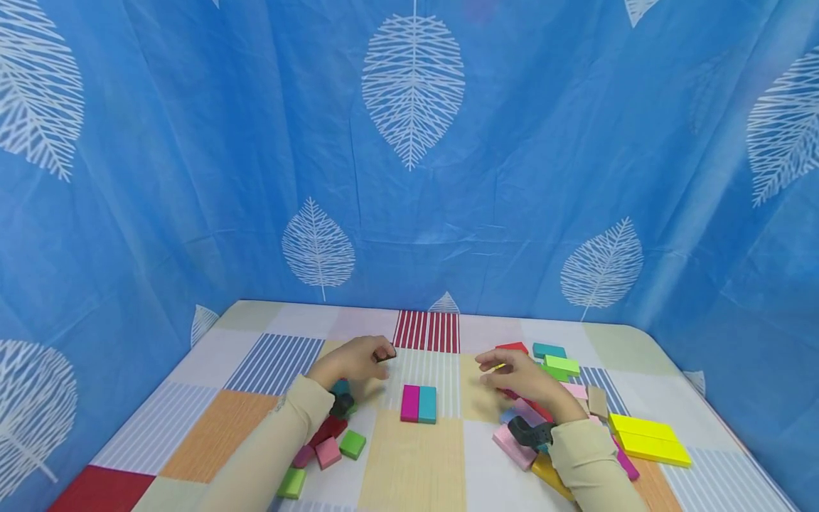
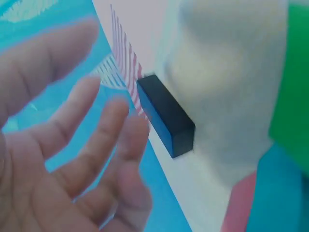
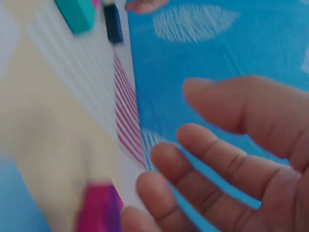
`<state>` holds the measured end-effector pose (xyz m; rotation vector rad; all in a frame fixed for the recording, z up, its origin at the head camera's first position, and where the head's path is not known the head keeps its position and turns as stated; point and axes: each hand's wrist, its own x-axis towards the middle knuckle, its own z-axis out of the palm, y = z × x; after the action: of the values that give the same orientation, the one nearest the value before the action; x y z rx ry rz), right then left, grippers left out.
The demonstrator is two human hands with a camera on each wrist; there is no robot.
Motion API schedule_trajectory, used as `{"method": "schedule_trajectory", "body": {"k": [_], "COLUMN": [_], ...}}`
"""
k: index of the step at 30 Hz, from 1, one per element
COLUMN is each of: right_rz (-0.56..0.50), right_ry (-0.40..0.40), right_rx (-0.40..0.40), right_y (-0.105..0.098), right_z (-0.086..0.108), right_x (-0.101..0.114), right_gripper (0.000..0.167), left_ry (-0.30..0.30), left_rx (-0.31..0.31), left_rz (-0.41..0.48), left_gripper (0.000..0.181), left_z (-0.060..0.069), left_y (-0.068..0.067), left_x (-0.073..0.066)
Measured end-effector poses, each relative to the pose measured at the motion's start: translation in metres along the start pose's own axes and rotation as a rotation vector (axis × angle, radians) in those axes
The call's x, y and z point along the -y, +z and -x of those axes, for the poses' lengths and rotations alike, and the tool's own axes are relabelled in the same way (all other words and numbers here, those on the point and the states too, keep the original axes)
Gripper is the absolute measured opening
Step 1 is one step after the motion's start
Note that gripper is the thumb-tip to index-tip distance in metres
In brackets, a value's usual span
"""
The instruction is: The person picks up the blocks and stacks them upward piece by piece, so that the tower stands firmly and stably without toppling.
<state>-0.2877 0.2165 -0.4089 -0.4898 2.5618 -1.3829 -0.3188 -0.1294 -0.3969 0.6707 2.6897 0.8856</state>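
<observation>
Left sleeve (image 1: 256, 444) nearest, 7 o'clock. Magenta block (image 1: 409, 403) and teal block (image 1: 427, 404) abut at 6 o'clock; black block (image 2: 166, 113) toward their 11. Left hand (image 1: 358, 358), right hand (image 1: 526, 377): both empty, fingers relaxed. Step: arranging, seemingly; next move probably wants a pinch on black block.

Left hand (image 2: 84, 166) at left of view, palm showing, fingers spread and slightly bent. Dark block (image 2: 166, 113) just beyond the fingertips; contact unclear. Pale worktop (image 2: 207, 169), red-striped patch (image 2: 124, 53) along its edge. Right side: green block (image 2: 294, 92), below it blue block (image 2: 277, 193) beside pinkish-red block (image 2: 240, 203). Blue curtain (image 2: 164, 208) behind, white print.
</observation>
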Motion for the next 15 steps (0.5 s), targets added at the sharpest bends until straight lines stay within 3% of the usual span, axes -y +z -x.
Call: {"method": "schedule_trajectory", "body": {"k": [4,8,11,15], "right_rz": [0.145,0.262,0.291,0.313], "right_ry": [0.098,0.215,0.264,0.273], "right_rx": [-0.12,-0.167,-0.173,-0.179], "right_y": [-0.017,-0.024,-0.024,-0.018], "right_z": [0.006,0.007,0.007,0.005], "right_x": [-0.005,-0.01,-0.011,-0.013], "right_gripper": [0.037,0.032,0.03,0.033], "left_ry": [-0.125,-0.253,-0.299,-0.313], "left_rx": [-0.071,-0.062,-0.051,-0.05], "left_rz": [-0.065,-0.122,-0.136,-0.144], "left_gripper": [0.045,0.05,0.048,0.041], "left_z": [-0.01,-0.016,-0.019,-0.021], "left_y": [-0.006,-0.01,-0.01,-0.009], "left_x": [0.008,0.015,0.019,0.022]}}
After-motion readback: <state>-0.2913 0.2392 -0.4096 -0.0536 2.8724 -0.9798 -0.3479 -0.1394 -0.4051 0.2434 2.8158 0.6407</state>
